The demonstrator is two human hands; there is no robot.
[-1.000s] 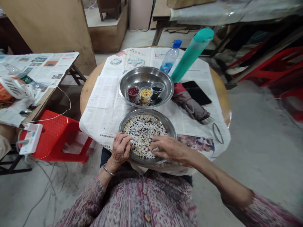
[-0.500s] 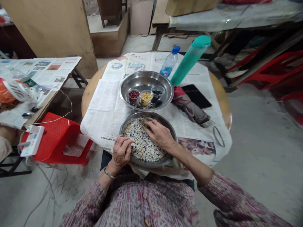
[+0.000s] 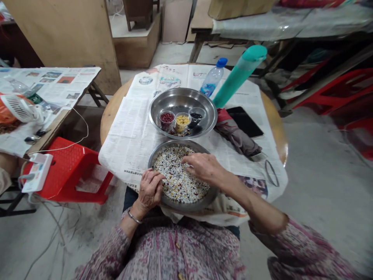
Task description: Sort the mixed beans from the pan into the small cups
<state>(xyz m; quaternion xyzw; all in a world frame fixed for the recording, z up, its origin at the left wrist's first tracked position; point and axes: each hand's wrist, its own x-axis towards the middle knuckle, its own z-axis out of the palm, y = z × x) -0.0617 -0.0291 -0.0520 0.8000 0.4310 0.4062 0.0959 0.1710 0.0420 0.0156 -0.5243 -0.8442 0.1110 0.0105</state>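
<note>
A metal basin point(image 3: 204, 202) in front of me holds a layer of white grains point(image 3: 186, 186) mixed with yellow, dark red and black beans. My left hand point(image 3: 150, 187) is curled over the basin's left rim, gripping it. Over the right part of the grains hovers my right hand point(image 3: 204, 166), palm down, fingers bent, with a gap between thumb and forefinger. Nothing shows between them. Behind stands a second metal basin point(image 3: 182, 95). Inside it are clear cups of red beans point(image 3: 167, 119), yellow beans point(image 3: 182, 122) and black beans point(image 3: 196, 116), with loose beans beside them.
Newspaper point(image 3: 125, 136) covers the round table. Toward the back right stand a water bottle point(image 3: 212, 77) and a teal cylinder point(image 3: 240, 76); a folded umbrella point(image 3: 237, 136) and dark tablet point(image 3: 244, 121) lie nearby. A red stool point(image 3: 70, 167) with a power strip point(image 3: 37, 173) is left.
My right hand has shifted slightly right and toward me over the grains, its fingers lifting and drawing together. Dark beans show where it was. My left hand stays on the rim.
</note>
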